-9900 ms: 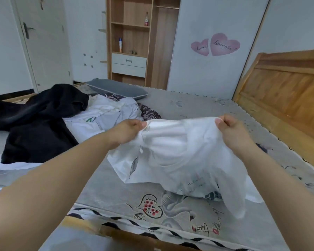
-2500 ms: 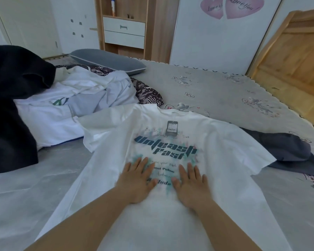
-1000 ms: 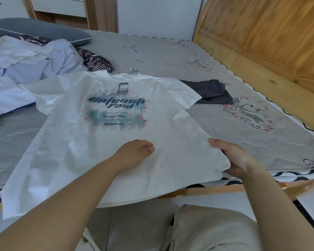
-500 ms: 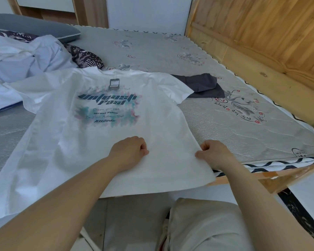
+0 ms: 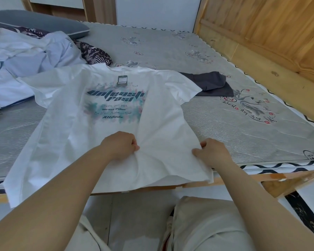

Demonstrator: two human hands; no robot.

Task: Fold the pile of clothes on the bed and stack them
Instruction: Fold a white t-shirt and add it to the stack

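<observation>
Hands: the left hand (image 5: 121,145) pinches a tuck of cloth low on the white T-shirt (image 5: 105,127), just above its hem and near the middle; the right hand (image 5: 211,153) grips the shirt's right side edge, fingers curled round the fabric.
Fabric between the hands: it puckers into soft creases that fan out from both grips, so the cloth reads as thin, light and limp, with no stiffness to hold a fold on its own.
T-shirt: it lies flat on the bed (image 5: 225,124), print side up, its hem hanging off the bed's near edge and its collar pointing toward the far side.
Handling: it probably lifts with almost no effort and sags wherever it is unsupported; two spread holds along one side, as here, look suited to carrying that side over toward the printed lettering (image 5: 116,96).
Risk: the hang tag (image 5: 122,81) at the collar could bunch inside a fold.
Beside the shirt: a dark garment (image 5: 212,84) lies partly under its right sleeve.
Beyond the shirt: the pile of unfolded clothes (image 5: 31,57) sits off its left shoulder, with a grey pillow (image 5: 36,22) behind that.
</observation>
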